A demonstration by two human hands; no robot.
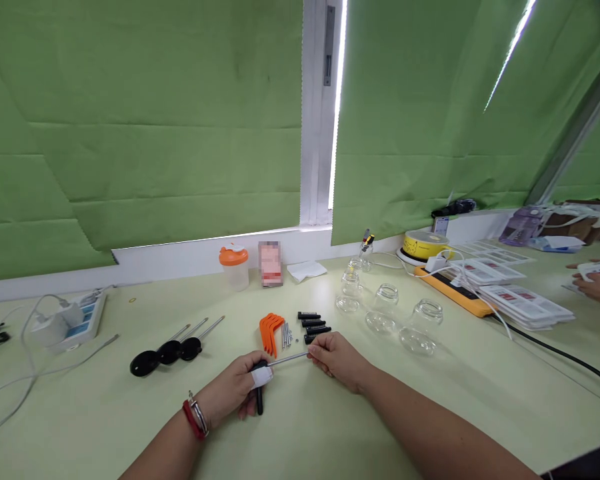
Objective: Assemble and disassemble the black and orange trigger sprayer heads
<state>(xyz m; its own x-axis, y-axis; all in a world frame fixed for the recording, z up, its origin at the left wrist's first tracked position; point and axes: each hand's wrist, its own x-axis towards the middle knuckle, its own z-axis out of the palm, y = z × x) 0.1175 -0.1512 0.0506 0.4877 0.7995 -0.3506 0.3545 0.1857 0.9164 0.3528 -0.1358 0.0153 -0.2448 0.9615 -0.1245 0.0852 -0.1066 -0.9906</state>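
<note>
Over on the left, three flat black discs point(169, 352), each with a slim silver metal stem, lie in a staggered row, apparently already joined; next up, the left hand point(239, 385), thumb wrapped in white, its fingers closed around a dark black part point(259, 400), with a thin silver rod point(291, 359) running out to the right; just beyond lie bent orange pieces point(270, 331), small silver pins point(286, 335) and ridged black pieces point(316, 323), all loose and seemingly unused so far; here's the right hand point(337, 359), fingertips pinching the rod's far end, so this piece looks mid-work; further right, clear rounded jars point(381, 313) stand well apart from the discs, seemingly untouched
</note>
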